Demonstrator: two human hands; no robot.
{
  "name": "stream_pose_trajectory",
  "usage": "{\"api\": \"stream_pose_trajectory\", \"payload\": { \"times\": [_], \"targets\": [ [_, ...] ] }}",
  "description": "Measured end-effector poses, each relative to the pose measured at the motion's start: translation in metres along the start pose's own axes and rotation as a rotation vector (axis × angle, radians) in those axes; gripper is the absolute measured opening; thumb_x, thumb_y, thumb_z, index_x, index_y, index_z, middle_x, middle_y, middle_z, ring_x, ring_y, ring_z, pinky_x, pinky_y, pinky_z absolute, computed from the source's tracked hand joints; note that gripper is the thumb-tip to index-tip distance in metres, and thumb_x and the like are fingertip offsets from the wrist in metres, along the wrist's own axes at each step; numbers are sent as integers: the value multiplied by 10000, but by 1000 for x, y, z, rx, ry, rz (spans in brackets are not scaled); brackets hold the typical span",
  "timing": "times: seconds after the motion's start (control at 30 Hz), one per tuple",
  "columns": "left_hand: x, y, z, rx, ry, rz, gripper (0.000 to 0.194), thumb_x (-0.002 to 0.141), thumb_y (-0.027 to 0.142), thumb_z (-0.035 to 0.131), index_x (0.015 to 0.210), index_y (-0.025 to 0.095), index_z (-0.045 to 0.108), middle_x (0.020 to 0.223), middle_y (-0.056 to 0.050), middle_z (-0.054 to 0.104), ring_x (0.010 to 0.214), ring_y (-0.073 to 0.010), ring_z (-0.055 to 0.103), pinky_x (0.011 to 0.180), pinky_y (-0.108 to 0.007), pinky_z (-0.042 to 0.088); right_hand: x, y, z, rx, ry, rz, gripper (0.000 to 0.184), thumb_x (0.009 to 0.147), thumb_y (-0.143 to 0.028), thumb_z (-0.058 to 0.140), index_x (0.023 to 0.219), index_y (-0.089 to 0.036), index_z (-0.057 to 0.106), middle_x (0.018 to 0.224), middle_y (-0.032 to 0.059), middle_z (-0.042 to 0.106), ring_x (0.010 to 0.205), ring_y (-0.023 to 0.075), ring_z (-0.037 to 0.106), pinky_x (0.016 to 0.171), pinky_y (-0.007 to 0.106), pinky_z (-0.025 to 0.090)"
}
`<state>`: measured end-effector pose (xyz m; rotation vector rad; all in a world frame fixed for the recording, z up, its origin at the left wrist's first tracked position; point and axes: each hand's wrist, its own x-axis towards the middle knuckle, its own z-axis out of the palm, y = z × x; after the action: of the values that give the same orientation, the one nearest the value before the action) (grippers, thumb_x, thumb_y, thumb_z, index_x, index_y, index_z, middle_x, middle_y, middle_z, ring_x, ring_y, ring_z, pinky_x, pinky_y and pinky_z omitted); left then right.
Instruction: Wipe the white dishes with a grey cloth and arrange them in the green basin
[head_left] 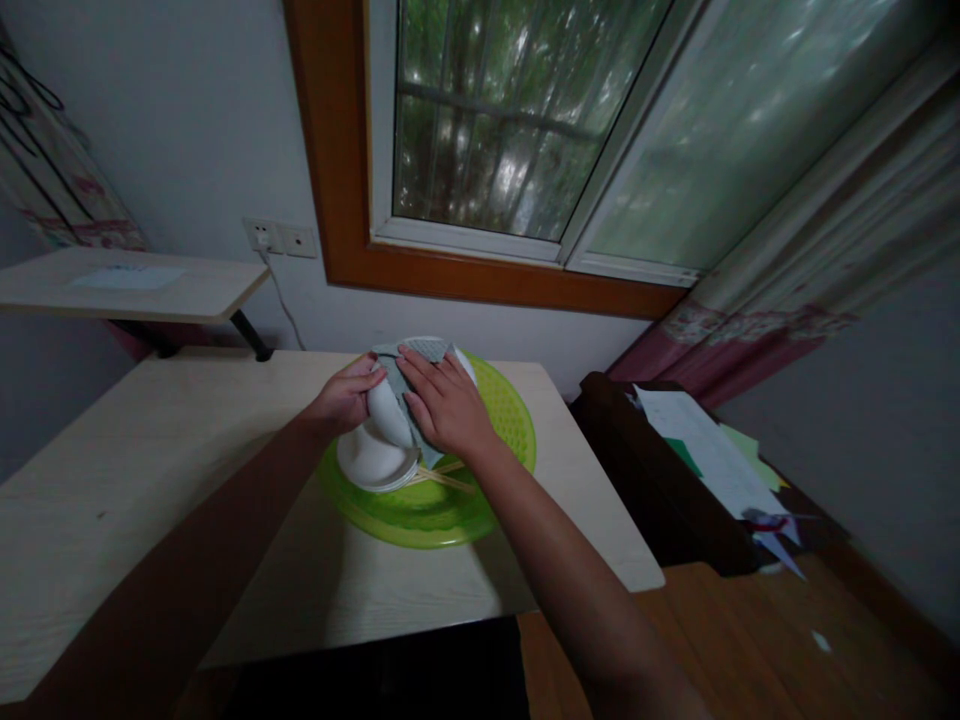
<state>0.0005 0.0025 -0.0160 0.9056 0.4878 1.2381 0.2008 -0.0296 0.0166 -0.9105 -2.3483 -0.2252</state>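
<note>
My left hand (347,396) grips a white bowl (388,412) by its side, thumb on the near face, with the bowl tilted on edge. Flat fingers of my right hand (442,400) press a grey-green cloth (399,384) against the bowl. Beneath them, white dishes (371,465) are stacked at the left of a round green basket (427,538). Light wooden chopsticks (446,481) lie in the basket beside the stack. Another white piece (466,362) shows partly behind my right hand; its shape is mostly hidden.
The basket stands on a pale wooden table (300,560) against the wall. A raised shelf (127,285) holding a paper is at the left, near a wall socket (279,238) with a plugged-in cord. To the right, a dark wooden piece of furniture (660,480) has papers beside it.
</note>
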Motion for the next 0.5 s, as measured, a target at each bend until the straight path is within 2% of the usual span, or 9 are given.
{"api": "stream_pose_trajectory", "payload": {
  "times": [0.1,0.17,0.3,0.5],
  "targets": [
    [-2,4,1,7,-17,-24,338,819,216,723,1144,145,661,1075,-127,721,1077,-294,680,923,-389,543,-1,5,3,15,71,121,519,1078,-359,381,1584,-246,395,1647,41,412,1451,253,481,1295,532,246],
    [-2,6,0,27,21,-17,343,789,245,760,1100,135,664,1046,-142,726,1089,-332,680,934,-427,547,-2,11,6,50,116,192,520,1079,-351,364,1587,-244,389,1641,58,421,1469,256,460,1280,538,276],
    [-1,7,-5,60,101,40,280,803,266,755,1031,129,667,979,-125,725,998,-309,696,883,-416,565,-7,29,17,148,220,307,527,1076,-372,351,1580,-226,397,1609,103,465,1481,253,450,1247,527,344],
    [3,6,-9,40,144,128,267,828,260,745,1041,133,646,1017,-114,712,970,-265,687,889,-384,557,-14,51,29,350,342,463,564,1026,-528,470,1496,-221,515,1504,143,576,1392,278,544,1184,534,424]
  ]
}}
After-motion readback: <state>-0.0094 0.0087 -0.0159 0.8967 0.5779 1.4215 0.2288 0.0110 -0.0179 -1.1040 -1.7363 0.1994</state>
